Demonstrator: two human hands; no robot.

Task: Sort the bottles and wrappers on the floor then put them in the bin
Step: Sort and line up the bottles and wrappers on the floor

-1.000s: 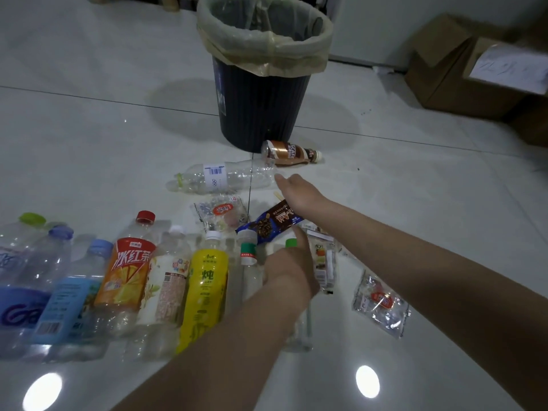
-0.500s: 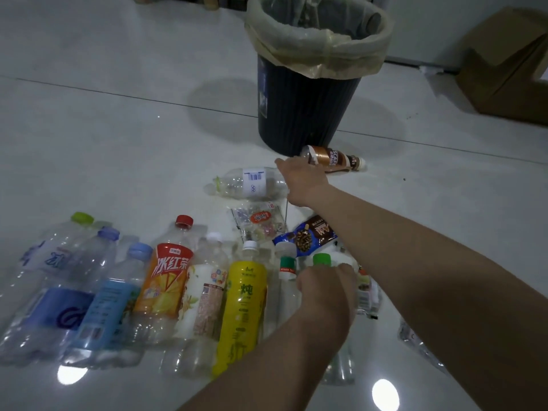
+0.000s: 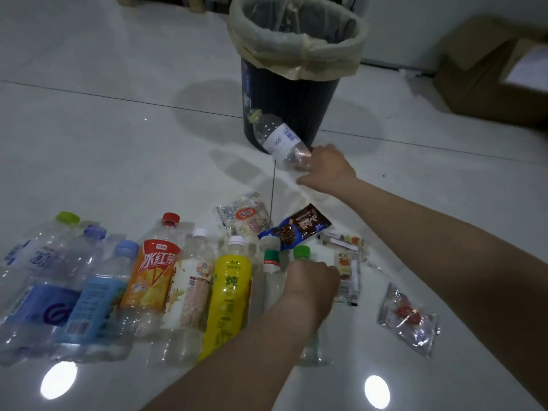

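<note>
Gripping clear bottle (image 3: 278, 140): right hand (image 3: 329, 170) fingers, beside bin (image 3: 311, 99) | left hand (image 3: 311, 281) fingers curl round green-capped bottle (image 3: 302, 252)

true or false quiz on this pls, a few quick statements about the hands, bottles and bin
1. The right hand holds a clear bottle off the floor, in front of the bin. True.
2. The bin has no liner. False: a pale bag is folded over its rim.
3. The left hand holds the brown wrapper. False: it grips the green-capped bottle; the wrapper lies on the floor.
4. The yellow bottle lies in the row on the floor. True.
5. The orange-labelled bottle has a blue cap. False: its cap is red.
</note>
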